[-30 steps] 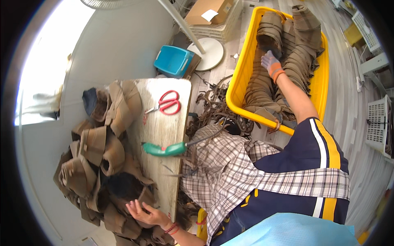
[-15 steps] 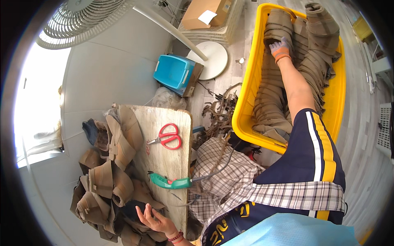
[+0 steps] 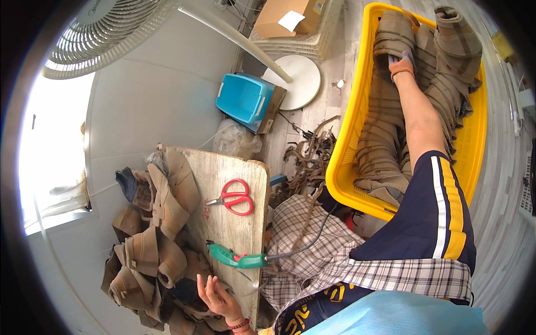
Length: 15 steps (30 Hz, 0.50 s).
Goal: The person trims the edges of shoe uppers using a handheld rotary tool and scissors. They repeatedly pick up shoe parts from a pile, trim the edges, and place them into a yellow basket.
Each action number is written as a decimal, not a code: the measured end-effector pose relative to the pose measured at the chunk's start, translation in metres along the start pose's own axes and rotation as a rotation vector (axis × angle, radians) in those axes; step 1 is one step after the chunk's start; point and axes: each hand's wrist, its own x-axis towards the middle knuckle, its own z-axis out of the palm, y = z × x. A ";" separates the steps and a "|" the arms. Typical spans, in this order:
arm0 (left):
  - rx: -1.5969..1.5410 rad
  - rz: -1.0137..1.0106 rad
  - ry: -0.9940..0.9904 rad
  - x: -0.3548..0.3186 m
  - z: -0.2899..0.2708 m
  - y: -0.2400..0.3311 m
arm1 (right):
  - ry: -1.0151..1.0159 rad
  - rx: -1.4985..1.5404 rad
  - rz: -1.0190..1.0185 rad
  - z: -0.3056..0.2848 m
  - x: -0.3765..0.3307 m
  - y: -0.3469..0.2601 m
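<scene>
My right hand (image 3: 402, 65), in a grey glove with an orange cuff, reaches into a yellow plastic basket (image 3: 346, 177). It touches the near end of a stack of nested brown leather-like pieces (image 3: 395, 34); its fingers are partly hidden at the stack's dark opening. My left hand (image 3: 219, 300) is bare and empty, palm up with fingers apart. It hovers by the worn wooden board (image 3: 248, 173), beside a heap of curved brown pieces (image 3: 142, 251). On the board lie red-handled scissors (image 3: 234, 196) and a green corded hand tool (image 3: 237, 257).
Dark scrap strips (image 3: 312, 151) are piled on the floor between board and basket. Beyond the board are a blue bin (image 3: 241, 100) and a fan's round white base (image 3: 304, 84). A cardboard box (image 3: 285, 19) sits on white crates. The tool's cable crosses my checked apron (image 3: 296, 223).
The whole view has shifted slightly, moving the scene a little rightward. My right fingers sit further into the stack's opening. My left hand stays open, its fingers slightly more upright.
</scene>
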 end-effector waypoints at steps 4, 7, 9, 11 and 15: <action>-0.005 0.031 -0.004 0.007 0.002 0.003 | -0.131 0.268 0.011 -0.004 0.004 -0.001; -0.016 0.031 -0.002 0.004 -0.001 0.005 | -0.135 0.301 0.013 -0.014 0.010 -0.003; -0.034 0.021 0.005 0.003 0.000 0.004 | -0.229 0.332 0.021 -0.041 0.012 -0.008; -0.053 0.050 0.023 0.010 0.003 0.008 | -0.197 0.292 0.076 -0.072 0.022 -0.027; -0.174 0.037 0.057 0.003 0.012 0.026 | -0.386 0.360 0.092 -0.109 -0.036 -0.029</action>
